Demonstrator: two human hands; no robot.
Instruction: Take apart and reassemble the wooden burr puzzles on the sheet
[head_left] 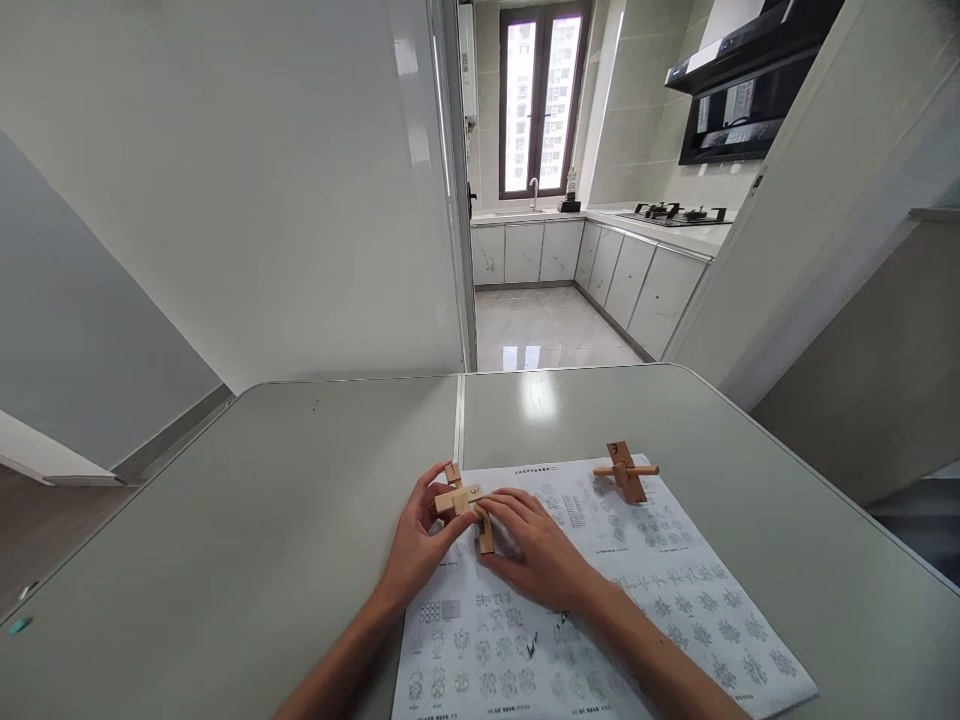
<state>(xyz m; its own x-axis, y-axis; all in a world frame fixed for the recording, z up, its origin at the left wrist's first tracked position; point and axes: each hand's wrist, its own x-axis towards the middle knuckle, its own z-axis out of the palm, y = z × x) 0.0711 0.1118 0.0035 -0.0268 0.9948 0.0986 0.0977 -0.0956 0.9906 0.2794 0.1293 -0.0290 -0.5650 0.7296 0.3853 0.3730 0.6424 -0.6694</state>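
Observation:
Several notched wooden puzzle pieces, light in colour, are crossed against each other between my hands, above the top left of a printed sheet. My left hand closes around their left side, thumb in front and fingers behind. From the other side, my right hand has its fingertips on the end of the crossing piece and its thumb by the upright wooden piece nearest me. Fingers partly hide how the pieces interlock. Farther right, a darker cross of wooden pieces, one with a handwritten mark, rests on the sheet.
Under my forearms lies the large paper sheet printed with small diagrams. The grey table has a seam across it. A small teal object is at the far left edge. Beyond the table is a kitchen with white cabinets.

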